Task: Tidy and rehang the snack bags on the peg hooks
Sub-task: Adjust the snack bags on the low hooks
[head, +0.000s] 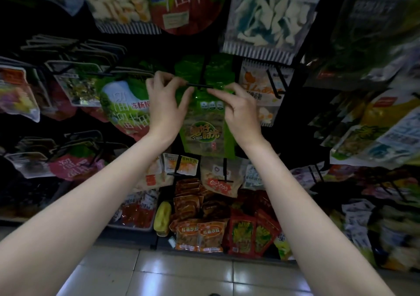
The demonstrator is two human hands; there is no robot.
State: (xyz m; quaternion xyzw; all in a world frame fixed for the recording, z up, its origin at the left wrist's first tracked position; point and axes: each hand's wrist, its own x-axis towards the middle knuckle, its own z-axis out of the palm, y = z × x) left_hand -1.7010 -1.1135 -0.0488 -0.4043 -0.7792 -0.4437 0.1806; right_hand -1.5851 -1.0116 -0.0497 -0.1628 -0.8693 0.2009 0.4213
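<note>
both arms reach up; left hand (pixel 164 101) and right hand (pixel 238 108) have fingertips pinched.

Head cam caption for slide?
Both hands, left hand and right hand, pinch a green snack bag at its peg hook.

Green snack bag (pixel 205 122) (orange lettering), black peg hook (pixel 200 86), seemingly grey-white floor tiles (pixel 181 273).

Dim overall, deep shadow from 9 to 11 o'clock. Glare patches on floor tiles (pixel 181 270) at 6 o'clock. Wide-angle bending at edges; motion blur heavy at 3 o'clock.
</note>
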